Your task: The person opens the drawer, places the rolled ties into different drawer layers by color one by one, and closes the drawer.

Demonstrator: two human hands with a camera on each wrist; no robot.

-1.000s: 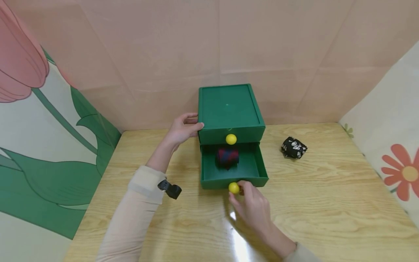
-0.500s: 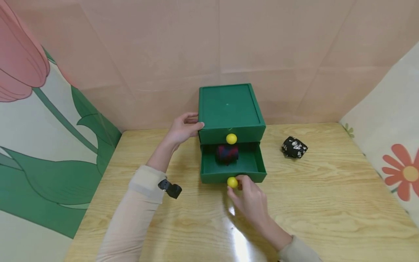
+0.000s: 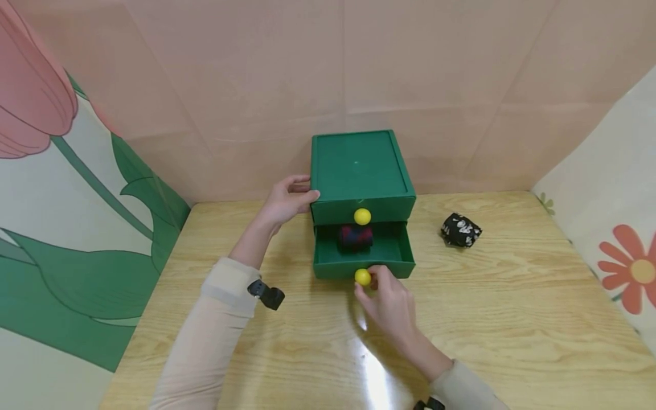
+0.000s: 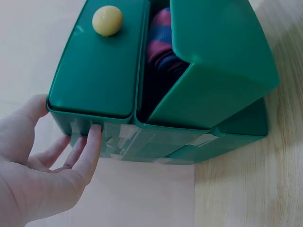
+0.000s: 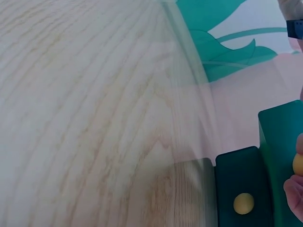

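A staged recording booth: a pale wooden bench [image 3: 512,319] boxed in by pink paper walls [image 3: 435,74] and flower-printed side panels [image 3: 615,228].

1. The green drawer box [image 3: 361,171] is sitting upright, its side wall touching the left hand [image 3: 287,200].
2. Its lower drawer [image 3: 364,256] is standing partly open, yellow knob [image 3: 363,277] pinched by the right hand [image 3: 389,302].
3. A red-and-blue rolled cloth [image 3: 355,236] is lying inside, just beyond that grip.
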